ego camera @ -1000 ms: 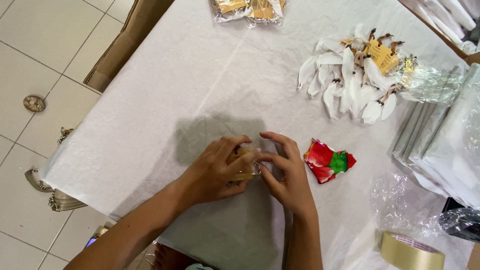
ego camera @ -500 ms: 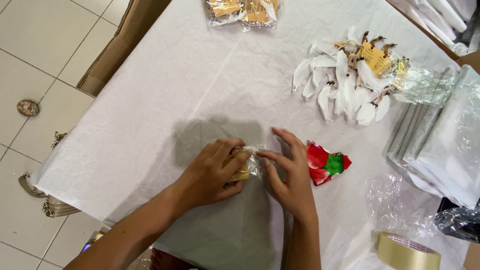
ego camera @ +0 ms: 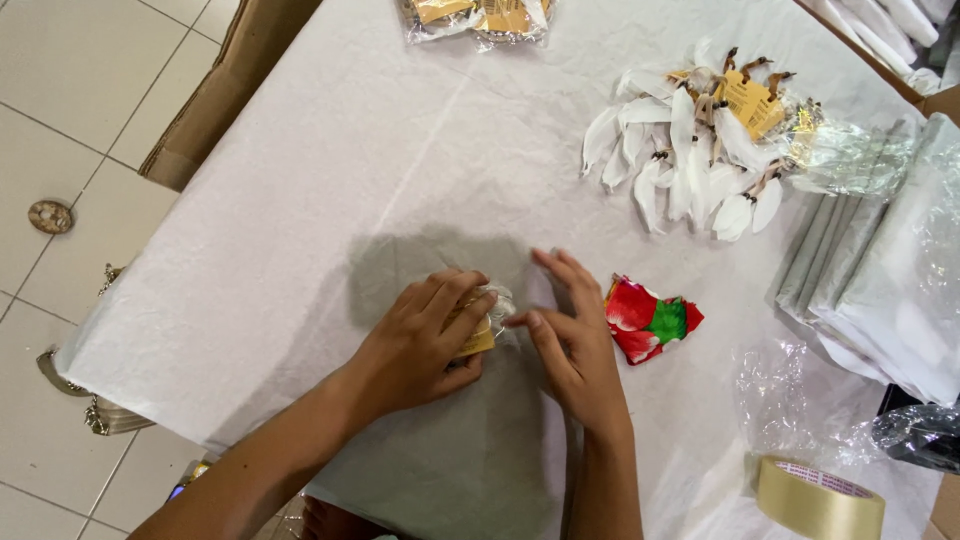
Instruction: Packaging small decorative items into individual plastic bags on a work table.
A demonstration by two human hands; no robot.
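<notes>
My left hand (ego camera: 425, 335) grips a small clear-wrapped packet with a tan card (ego camera: 485, 325) and presses it on the white table cover (ego camera: 330, 180). Beside it, my right hand (ego camera: 570, 335) lies flat with its fingers apart, the fingertips touching the packet's clear wrap. A red and green crumpled wrapper (ego camera: 650, 318) lies just right of my right hand.
A heap of white feather-shaped pieces with tan cards (ego camera: 700, 150) lies at the back right. Stacked clear-wrapped sheets (ego camera: 880, 270) fill the right edge. A tape roll (ego camera: 815, 497) sits front right, a clear bag of items (ego camera: 480, 18) at the back, a cardboard box (ego camera: 225, 85) left.
My right hand has flattened and its fingers have spread beside the packet. My left hand keeps hold of the packet in about the same spot.
</notes>
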